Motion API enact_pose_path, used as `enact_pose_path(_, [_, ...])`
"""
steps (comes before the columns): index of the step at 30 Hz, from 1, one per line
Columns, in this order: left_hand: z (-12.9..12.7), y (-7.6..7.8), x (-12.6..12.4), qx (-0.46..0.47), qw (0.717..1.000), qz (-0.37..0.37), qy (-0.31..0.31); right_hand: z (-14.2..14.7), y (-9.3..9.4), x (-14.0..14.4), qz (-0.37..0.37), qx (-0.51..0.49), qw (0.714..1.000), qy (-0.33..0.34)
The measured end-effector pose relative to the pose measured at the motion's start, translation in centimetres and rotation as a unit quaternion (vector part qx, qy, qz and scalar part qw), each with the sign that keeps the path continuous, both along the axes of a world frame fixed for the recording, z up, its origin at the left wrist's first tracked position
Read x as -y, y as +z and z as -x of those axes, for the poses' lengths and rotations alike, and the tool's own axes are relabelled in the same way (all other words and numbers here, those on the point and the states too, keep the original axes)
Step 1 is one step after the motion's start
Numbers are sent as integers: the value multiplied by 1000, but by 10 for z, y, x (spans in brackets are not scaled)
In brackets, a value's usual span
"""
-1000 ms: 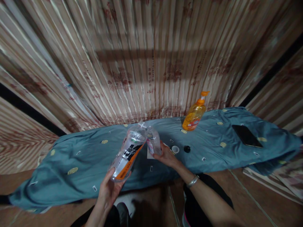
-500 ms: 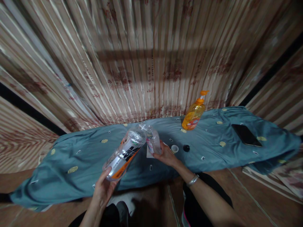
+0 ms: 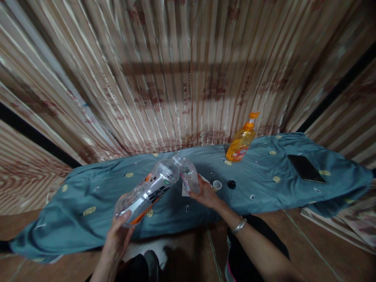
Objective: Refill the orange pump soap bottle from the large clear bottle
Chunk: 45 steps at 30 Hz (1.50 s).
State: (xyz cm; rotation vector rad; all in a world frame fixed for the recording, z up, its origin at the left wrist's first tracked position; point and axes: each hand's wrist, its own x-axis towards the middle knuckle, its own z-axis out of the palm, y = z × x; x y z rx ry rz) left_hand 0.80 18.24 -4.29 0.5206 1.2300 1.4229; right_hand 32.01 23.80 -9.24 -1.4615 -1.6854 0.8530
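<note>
Label text on big bottle (image 3: 147, 192) & small bottle (image 3: 189, 178) too blurred to read; forearms cut off at bottom edge.

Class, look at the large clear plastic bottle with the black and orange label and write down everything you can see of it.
The large clear plastic bottle with the black and orange label is see-through. It lies steeply tilted, base low at the left, neck high at the right. The left hand grips its base from below. Its mouth meets the top of a small clear plastic bottle held by the right hand. It hangs above a blue patterned cloth. No cap shows on it.
</note>
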Motion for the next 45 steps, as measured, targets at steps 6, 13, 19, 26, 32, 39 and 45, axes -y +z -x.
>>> enact_pose_path(6, [-8,18,5,-39,996,-70,37,2,-1,2,-2,18,1000,3])
enact_pose_path(13, [-9,25,4,-46,992,-96,64,3,-7,1,-17,15,1000,-10])
enact_pose_path(19, [-5,25,2,-60,986,-133,75,4,-8,-4,-21,6,1000,-12])
enact_pose_path(26, [-10,30,3,-100,980,-143,91,7,-16,-9,-17,-20,999,-33])
enact_pose_path(32, [-17,35,2,-108,978,-159,79,7,-17,-8,-4,-26,999,-37])
enact_pose_path(39, [-21,34,4,-116,977,-161,73,6,-16,-6,-3,-29,999,-34])
enact_pose_path(45, [-26,36,5,-112,977,-165,77,5,-14,-4,4,-10,999,-33])
